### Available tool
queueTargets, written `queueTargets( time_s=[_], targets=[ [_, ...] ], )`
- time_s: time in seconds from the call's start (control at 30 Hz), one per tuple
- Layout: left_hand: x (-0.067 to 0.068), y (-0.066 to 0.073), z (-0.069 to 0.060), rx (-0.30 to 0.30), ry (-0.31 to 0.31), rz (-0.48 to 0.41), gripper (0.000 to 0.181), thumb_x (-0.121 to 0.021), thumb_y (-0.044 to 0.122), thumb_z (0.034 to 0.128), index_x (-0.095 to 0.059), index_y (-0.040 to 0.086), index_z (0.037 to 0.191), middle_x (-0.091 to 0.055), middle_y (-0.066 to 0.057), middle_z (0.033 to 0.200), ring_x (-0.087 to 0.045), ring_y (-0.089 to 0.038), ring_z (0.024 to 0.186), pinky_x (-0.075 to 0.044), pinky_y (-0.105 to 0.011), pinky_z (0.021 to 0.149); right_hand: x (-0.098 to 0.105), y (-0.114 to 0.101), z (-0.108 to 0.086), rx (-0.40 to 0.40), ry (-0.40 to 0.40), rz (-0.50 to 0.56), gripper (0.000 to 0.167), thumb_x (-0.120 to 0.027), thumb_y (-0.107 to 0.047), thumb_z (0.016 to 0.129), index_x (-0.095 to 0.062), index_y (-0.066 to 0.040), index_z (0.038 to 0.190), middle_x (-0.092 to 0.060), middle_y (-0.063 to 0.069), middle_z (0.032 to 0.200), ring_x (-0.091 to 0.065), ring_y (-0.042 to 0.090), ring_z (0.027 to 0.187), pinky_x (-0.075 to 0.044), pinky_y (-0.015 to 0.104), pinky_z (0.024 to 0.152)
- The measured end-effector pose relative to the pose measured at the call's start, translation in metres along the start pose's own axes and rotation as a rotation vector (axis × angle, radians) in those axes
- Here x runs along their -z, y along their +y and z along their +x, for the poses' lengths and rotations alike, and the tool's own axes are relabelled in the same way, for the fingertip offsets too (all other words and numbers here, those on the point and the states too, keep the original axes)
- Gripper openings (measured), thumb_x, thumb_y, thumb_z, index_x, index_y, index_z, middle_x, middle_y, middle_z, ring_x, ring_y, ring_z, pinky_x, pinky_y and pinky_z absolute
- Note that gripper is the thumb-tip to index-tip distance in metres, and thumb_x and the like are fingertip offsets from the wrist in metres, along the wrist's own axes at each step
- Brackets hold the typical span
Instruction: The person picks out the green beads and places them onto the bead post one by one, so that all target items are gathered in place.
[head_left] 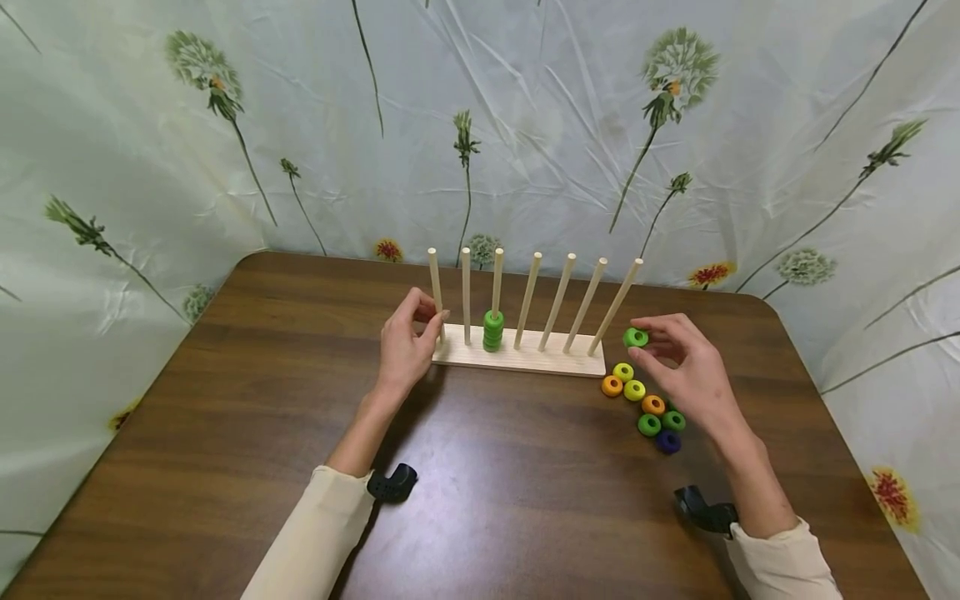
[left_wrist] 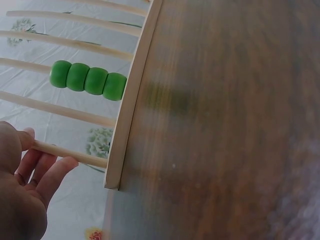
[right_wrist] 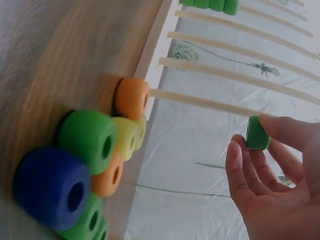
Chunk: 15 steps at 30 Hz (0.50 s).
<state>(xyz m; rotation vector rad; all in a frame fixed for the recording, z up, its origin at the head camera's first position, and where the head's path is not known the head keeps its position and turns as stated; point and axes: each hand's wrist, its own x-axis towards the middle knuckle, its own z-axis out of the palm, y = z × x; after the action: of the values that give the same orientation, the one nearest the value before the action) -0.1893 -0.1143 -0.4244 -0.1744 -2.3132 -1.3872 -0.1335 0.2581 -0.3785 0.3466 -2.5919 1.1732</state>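
A pale wooden base [head_left: 517, 360] with several upright pegs stands on the table. Green beads [head_left: 492, 331] are stacked on its third peg from the left; the left wrist view shows them touching in a row [left_wrist: 86, 79]. My left hand [head_left: 405, 346] grips the leftmost peg [left_wrist: 75, 154] between thumb and fingers. Above the table, just right of the base, my right hand [head_left: 693, 371] pinches a green bead [head_left: 636, 337] between thumb and fingers; the right wrist view shows that bead [right_wrist: 257, 133] off the pegs.
Below my right hand lie loose beads: yellow [head_left: 634, 390], orange [head_left: 612, 386], green [head_left: 649, 425] and one dark blue [head_left: 668, 442]. The brown table [head_left: 525, 483] ends at a flower-patterned cloth [head_left: 555, 150] behind the base.
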Motion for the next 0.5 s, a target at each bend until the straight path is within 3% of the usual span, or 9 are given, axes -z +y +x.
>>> queueTargets(
  time_s=[0.5],
  targets=[
    [0.0, 0.001, 0.0, 0.002, -0.001, -0.007, 0.016, -0.074, 0.012, 0.0958, -0.06, 0.004, 0.097, -0.071, -0.016, 0.09, -0.071, -0.029, 0.09, -0.05, -0.027, 0.065, 0.0, -0.026, 0.011, 0.094, 0.018, 0.052, 0.038, -0.077, 0.002, 0.09, -0.069, -0.001, 0.127, -0.064, 0.009, 0.117, -0.061, -0.008, 0.1, -0.049, 0.004, 0.09]
  ],
)
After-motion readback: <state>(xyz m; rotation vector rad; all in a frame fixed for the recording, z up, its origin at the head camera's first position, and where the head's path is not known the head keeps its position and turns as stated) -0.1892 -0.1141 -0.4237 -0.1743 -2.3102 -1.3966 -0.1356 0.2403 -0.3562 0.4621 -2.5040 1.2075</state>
